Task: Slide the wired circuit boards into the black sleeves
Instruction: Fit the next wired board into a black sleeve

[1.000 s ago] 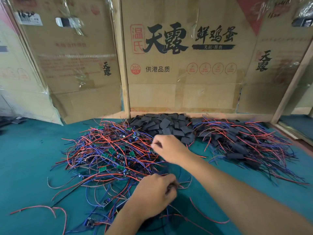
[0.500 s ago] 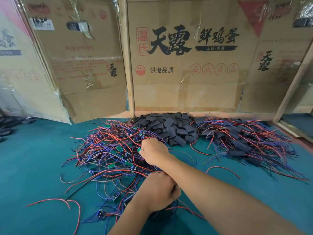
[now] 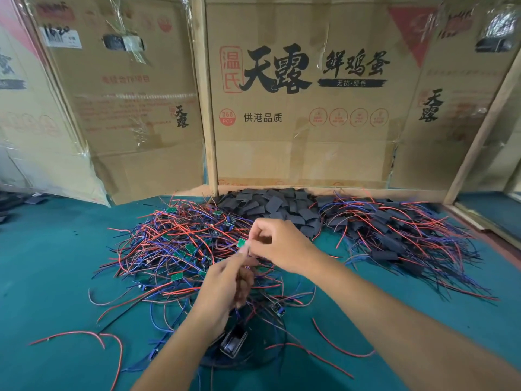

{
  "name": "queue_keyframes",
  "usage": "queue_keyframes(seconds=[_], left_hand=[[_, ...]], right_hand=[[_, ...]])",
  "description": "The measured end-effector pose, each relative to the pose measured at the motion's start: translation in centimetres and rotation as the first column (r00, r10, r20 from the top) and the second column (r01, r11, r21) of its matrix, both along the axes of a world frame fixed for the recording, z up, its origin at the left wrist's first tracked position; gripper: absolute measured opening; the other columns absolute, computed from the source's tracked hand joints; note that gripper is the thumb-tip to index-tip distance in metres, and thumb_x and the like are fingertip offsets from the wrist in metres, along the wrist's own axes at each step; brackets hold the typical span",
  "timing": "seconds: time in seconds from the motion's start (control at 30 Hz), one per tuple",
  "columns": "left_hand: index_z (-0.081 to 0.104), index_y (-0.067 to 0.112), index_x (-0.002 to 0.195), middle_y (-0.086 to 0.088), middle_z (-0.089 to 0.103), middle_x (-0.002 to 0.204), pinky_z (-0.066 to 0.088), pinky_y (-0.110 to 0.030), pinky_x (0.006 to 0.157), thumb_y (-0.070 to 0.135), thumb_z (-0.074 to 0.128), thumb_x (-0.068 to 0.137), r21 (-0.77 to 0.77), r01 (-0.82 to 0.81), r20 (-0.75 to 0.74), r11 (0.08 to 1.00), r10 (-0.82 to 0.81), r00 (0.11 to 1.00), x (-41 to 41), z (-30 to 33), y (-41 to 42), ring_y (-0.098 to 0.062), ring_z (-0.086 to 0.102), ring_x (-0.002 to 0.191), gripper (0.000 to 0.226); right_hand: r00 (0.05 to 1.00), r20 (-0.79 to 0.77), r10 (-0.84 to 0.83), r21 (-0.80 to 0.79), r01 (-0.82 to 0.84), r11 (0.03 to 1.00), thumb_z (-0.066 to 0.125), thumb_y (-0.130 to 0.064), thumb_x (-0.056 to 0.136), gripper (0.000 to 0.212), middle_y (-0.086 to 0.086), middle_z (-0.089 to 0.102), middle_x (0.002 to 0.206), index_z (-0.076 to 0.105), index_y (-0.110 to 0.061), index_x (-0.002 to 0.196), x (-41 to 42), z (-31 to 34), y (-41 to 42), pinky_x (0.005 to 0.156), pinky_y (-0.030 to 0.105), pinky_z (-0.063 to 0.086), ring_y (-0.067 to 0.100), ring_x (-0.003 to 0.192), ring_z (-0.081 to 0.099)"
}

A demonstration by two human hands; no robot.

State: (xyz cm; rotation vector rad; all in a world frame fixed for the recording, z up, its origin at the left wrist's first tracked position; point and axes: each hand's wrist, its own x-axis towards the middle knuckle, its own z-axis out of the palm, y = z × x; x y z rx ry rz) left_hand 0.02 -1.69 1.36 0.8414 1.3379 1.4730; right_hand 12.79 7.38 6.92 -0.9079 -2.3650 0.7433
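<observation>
Pinched small green circuit board (image 3: pixel 241 242) between right hand (image 3: pixel 277 245) and left hand (image 3: pixel 225 283) fingertips; probably light, stiff, fragile, best held by edges.

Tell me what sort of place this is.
Probably a makeshift hand-assembly bench in a small workshop: a teal mat heaped with wired circuit boards and loose black sleeves, walled off by flattened egg cartons, with finished pieces piled at the right.

The middle cardboard box (image 3: pixel 304 114) facing me reads "温氏 天露 鲜鸡蛋", "无抗·原色", "供港品质" and "360 PCS"; the left box (image 3: pixel 135 108) and right box (image 3: pixel 451 108) show "天露".
</observation>
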Motion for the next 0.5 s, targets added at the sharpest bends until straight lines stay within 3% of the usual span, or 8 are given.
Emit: queue_keyframes(seconds=[0.03, 0.1, 0.2, 0.33, 0.43, 0.5], left_hand=[[0.065, 0.007, 0.077, -0.004, 0.051, 0.06, 0.022, -0.024, 0.045, 0.051, 0.059, 0.095, -0.025, 0.024, 0.089, 0.999, -0.022, 0.996, -0.1, 0.2, -0.3, -0.015, 0.035, 0.045, 0.048], [0.054, 0.014, 0.071, 0.001, 0.048, 0.059, 0.026, -0.024, 0.042, 0.057, 0.062, 0.089, -0.025, 0.068, 0.101, 0.997, -0.065, 0.993, 0.2, 0.3, -0.9, -0.014, 0.034, 0.047, 0.047], [0.048, 0.012, 0.074, 0.002, 0.045, 0.059, 0.028, -0.023, 0.041, 0.042, 0.059, 0.094, 0.024, 0.077, 0.112, 0.997, -0.08, 0.991, 0.7, 0.5, -1.4, -0.012, 0.035, 0.047, 0.038], [0.06, 0.006, 0.082, -0.004, 0.052, 0.064, 0.034, -0.023, 0.043, 0.027, 0.061, 0.094, 0.105, 0.105, 0.186, 0.989, -0.123, 0.975, 1.5, 0.8, -1.8, -0.013, 0.042, 0.049, 0.024], [0.071, 0.005, 0.086, -0.008, 0.052, 0.062, 0.035, -0.025, 0.041, 0.013, 0.056, 0.098, 0.158, 0.087, 0.119, 0.984, -0.106, 0.987, 1.9, 0.9, -1.8, -0.016, 0.043, 0.046, 0.021], [0.073, 0.011, 0.08, -0.006, 0.052, 0.06, 0.035, -0.024, 0.041, 0.011, 0.054, 0.099, 0.192, 0.096, 0.019, 0.977, -0.102, 0.995, 1.9, 0.8, -1.8, -0.016, 0.042, 0.045, 0.027]], right_hand=[[0.999, 0.022, 0.039, 0.059, -0.04, 0.997, 0.063, -0.029, 0.087, 0.01, -0.002, 0.066, 0.069, 0.058, -0.023, 0.08, 0.2, 0.0, -0.8, 0.053, 0.027, 0.039, 0.009, 0.054, 0.05], [0.99, 0.111, 0.087, 0.225, -0.11, 0.968, 0.061, -0.028, 0.086, 0.005, -0.005, 0.064, 0.074, 0.057, -0.026, 0.087, 0.6, -0.1, -2.1, 0.058, 0.034, 0.041, 0.015, 0.065, 0.054], [0.979, 0.188, 0.077, 0.358, -0.141, 0.923, 0.061, -0.027, 0.088, 0.015, -0.011, 0.062, 0.092, 0.057, -0.027, 0.103, 1.5, -0.3, -3.2, 0.066, 0.031, 0.037, 0.011, 0.084, 0.053], [0.992, 0.007, 0.128, 0.185, -0.127, 0.975, 0.061, -0.037, 0.086, 0.013, -0.016, 0.066, 0.09, 0.058, -0.031, 0.098, 3.7, 0.5, -2.8, 0.078, 0.026, 0.049, 0.002, 0.085, 0.06], [0.966, -0.248, -0.076, 0.035, 0.088, 0.996, 0.062, -0.032, 0.088, 0.004, -0.012, 0.07, 0.085, 0.061, -0.029, 0.09, 5.2, 1.3, 0.9, 0.075, 0.023, 0.05, 0.005, 0.078, 0.065], [0.955, -0.17, -0.242, 0.007, 0.246, 0.969, 0.058, -0.023, 0.091, 0.007, -0.007, 0.069, 0.08, 0.062, -0.027, 0.086, 5.7, 1.2, 4.6, 0.068, 0.023, 0.048, 0.012, 0.078, 0.065]])
